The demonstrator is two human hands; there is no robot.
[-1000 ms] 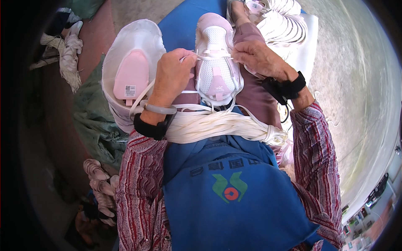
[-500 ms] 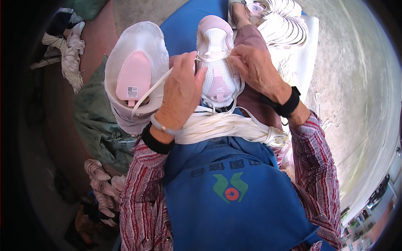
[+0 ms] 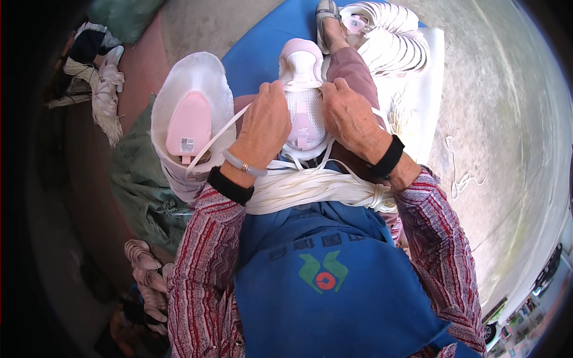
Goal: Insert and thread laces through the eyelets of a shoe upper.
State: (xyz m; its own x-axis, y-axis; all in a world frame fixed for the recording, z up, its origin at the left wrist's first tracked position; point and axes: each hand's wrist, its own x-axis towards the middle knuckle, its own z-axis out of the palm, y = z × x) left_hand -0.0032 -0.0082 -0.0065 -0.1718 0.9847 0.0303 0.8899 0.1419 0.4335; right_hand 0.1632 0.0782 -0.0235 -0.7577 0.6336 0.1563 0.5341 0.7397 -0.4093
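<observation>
Plainly, marked shoe [image 3: 306, 113] between hands [image 3: 267, 125] [image 3: 355, 119]; apron [image 3: 334, 322] dark-lettered.

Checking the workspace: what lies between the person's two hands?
In the head view, a pink and white shoe lies between the left hand and the right hand.

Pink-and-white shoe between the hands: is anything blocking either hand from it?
Nothing visible: the left hand and right hand are right at opposite edges of the shoe. The white lace bundle lies below it in view.
</observation>
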